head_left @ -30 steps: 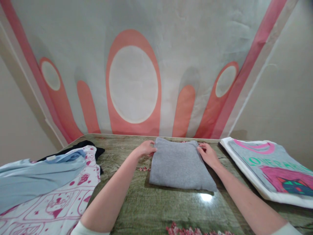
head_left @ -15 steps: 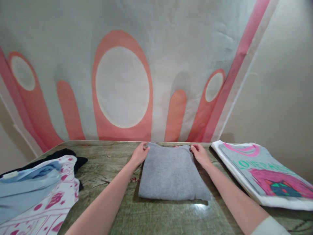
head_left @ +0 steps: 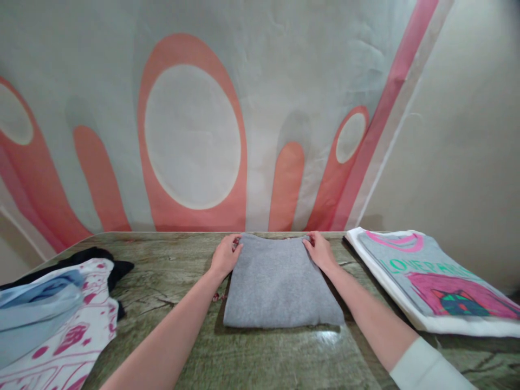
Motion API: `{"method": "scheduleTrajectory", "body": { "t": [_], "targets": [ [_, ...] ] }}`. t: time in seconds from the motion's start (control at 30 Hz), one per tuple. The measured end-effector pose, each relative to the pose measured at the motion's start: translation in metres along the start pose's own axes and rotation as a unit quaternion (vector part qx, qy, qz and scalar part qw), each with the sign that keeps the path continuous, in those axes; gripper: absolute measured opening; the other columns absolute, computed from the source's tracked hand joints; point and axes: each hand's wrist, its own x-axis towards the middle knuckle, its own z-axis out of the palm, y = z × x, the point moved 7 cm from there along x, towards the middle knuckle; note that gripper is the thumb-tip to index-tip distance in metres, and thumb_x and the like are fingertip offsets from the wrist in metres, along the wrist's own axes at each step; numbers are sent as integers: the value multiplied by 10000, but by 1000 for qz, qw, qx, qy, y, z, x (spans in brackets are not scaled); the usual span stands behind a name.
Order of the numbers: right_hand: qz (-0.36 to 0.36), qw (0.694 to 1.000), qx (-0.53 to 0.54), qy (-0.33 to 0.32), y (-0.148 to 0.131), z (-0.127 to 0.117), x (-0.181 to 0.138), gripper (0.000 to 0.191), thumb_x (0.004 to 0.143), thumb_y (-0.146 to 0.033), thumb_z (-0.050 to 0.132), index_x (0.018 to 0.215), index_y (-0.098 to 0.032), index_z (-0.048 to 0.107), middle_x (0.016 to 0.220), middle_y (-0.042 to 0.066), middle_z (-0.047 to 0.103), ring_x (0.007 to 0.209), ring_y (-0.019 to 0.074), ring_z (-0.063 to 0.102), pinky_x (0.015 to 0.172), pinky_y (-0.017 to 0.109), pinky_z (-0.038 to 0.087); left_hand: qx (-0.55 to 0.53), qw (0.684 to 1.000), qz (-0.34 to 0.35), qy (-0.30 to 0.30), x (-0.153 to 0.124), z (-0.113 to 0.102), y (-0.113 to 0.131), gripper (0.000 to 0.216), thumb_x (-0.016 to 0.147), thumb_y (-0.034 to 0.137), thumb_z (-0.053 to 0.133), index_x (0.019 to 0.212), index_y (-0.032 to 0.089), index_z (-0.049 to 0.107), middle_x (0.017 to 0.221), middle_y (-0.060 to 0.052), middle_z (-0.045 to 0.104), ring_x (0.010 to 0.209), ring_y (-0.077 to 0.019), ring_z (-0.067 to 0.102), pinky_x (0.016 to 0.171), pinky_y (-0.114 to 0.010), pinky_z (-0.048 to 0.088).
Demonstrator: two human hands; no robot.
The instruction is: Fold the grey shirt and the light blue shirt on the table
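Folded gray garment, far corners partly hidden by gripping fingers

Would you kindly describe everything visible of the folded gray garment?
The gray garment is plain, faintly mottled and soft-looking, perhaps knit, folded into a flat, roughly rectangular bundle. It lies on the wood-patterned table, its near edge a smooth fold. The left hand and right hand grip its far corners, one each.

Prob. home rm: clothes on wood-look tbl, pink-patterned wall.
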Motion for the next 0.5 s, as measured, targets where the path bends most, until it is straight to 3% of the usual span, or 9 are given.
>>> {"method": "scheduleTrajectory", "body": {
  "t": [0.13,0.23,0.37,0.5],
  "targets": [
    [-1,999,-9,40,-5,-13,1,333,811,-387,438,1013,-146,550,965,125,613,903,240,570,835,400,439,49,996,75,19,-1,-12,27,315,850,233,441,1147,164,521,1174,-89,541,1077,-199,508,955,-331,367],
    [-30,999,2,43,-16,-21,0,394,875,-379,319,1113,-142,525,1099,139,586,1013,226,549,890,385,424,83,985,139,-66,-9,2,54,379,903,311,360,1235,172,479,1326,-86,451,1239,-205,378,1037,-359,263],
    [-122,989,-25,-77,-36,-3,-10,490,894,-434,300,1260,-152,464,1326,119,462,1243,212,388,1034,394,300,126,960,183,-170,-31,30,72,535,917,474,274,1341,165,376,1443,-89,280,1337,-226,204,1082,-399,130],
    [-102,965,-111,-213,-23,23,-23,603,866,-562,314,1334,-193,404,1417,89,346,1323,230,256,1083,442,183,149,956,164,-192,-41,39,66,640,892,563,248,1370,146,330,1452,-108,248,1350,-235,161,1085,-393,100]
  ]
}}
